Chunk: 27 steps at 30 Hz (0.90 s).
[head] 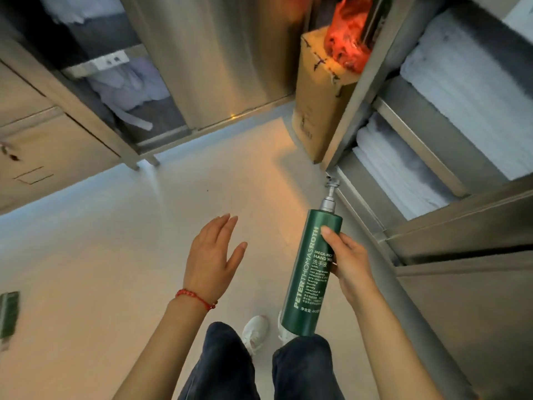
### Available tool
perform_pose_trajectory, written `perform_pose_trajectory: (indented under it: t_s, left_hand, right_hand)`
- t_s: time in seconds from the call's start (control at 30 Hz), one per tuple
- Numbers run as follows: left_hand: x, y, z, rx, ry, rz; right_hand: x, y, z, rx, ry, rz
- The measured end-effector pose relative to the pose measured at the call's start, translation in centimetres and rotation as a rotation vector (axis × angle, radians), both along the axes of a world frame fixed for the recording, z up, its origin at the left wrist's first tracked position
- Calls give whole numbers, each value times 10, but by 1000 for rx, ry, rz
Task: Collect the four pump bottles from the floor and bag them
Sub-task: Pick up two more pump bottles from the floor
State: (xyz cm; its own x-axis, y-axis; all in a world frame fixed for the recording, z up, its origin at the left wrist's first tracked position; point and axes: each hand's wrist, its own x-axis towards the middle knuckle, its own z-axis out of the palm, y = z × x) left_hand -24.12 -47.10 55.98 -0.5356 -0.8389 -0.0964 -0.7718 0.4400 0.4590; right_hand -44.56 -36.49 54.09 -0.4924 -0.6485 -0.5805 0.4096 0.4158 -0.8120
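Observation:
My right hand (347,261) grips a tall green pump bottle (308,272) with a silver pump head and white lettering, held upright above my legs. My left hand (212,259) hovers to the left of the bottle, palm down, fingers spread, holding nothing; a red bead bracelet circles its wrist. At the far left edge a second green bottle (8,314) lies on the pale floor, cut off by the frame. No bag for the bottles is visible, apart from a red plastic bag (347,39) sitting on a cardboard box at the back.
Steel shelving (427,157) with folded white towels stands on the right. A metal cabinet (222,59) and shelves with linen line the back and left. A cardboard box (320,105) stands in the corner. My white shoes (255,332) are on the pale floor (115,241).

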Motion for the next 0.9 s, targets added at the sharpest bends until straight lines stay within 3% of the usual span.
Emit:
perform_pose_trajectory:
  t_s: [0.33, 0.9]
  left_hand:
    - [98, 15, 35, -24, 50, 415]
    - [364, -65, 50, -91, 42, 957]
  right_hand:
    - [66, -95, 36, -37, 26, 413]
    - [363, -285, 55, -53, 5, 917]
